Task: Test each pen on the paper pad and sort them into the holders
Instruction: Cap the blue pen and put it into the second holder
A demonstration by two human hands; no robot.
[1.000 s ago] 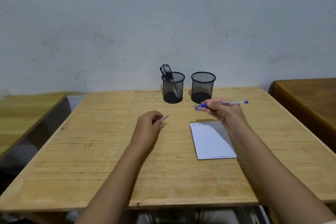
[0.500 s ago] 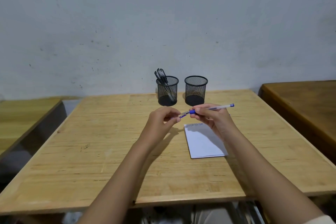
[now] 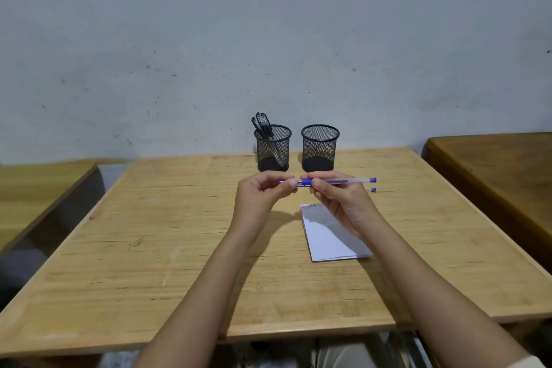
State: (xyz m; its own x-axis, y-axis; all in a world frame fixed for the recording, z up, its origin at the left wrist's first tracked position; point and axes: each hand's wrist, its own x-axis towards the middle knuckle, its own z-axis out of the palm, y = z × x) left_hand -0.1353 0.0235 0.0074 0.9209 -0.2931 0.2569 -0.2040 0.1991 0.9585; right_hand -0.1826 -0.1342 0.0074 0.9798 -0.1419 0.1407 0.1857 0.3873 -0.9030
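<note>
Above the table (image 3: 149,218) mid-frame, your left hand (image 3: 260,197) and right hand (image 3: 343,206) pinch the pen (image 3: 343,180): likely light, stiff, slick; hold the blue grip (image 3: 305,182).

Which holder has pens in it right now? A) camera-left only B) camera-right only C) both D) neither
A: black pens stick out of the left holder, while the right holder shows only its dark base through the mesh.
</note>
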